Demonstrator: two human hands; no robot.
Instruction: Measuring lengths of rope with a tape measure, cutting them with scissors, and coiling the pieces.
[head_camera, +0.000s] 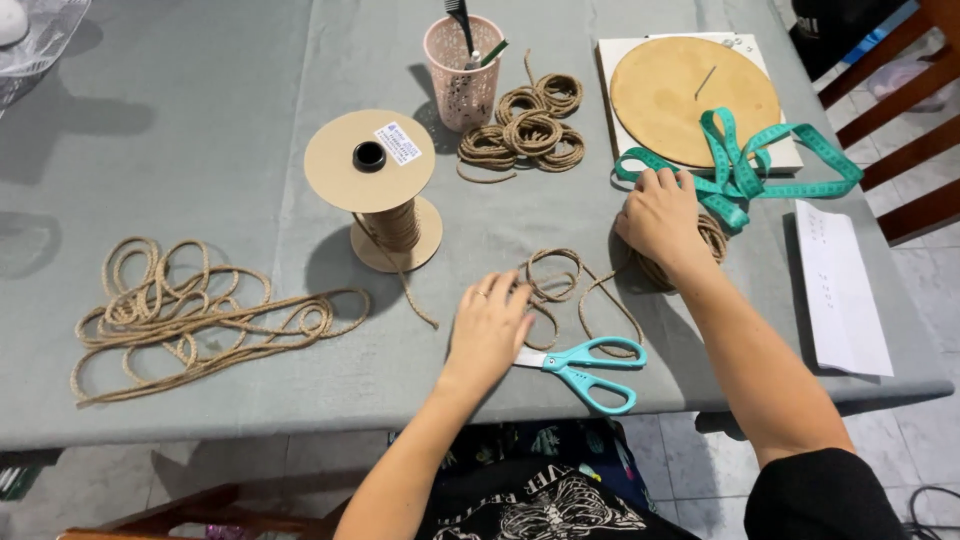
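Right hand (660, 215) grip flat, open on rope coil (712, 240); left hand (490, 325) open on scissors (585, 365); pink cup (462, 75) holds comb (460, 18)

Grey tablecloth (200, 120) spread over a table filling most of the frame, creased lengthwise near the centre and hanging over the near edge at the bottom. Pale tiled floor (690, 470) visible below the cloth's edge, lower middle and lower right. Red-brown wooden chair (905, 130) at the upper right, slats angled toward the table. Second wooden chair frame (180, 515) at the lower left. Dark cable (925, 505) on the tiles in the lower right corner. Soft overhead light, with blurred shadows at the upper left.
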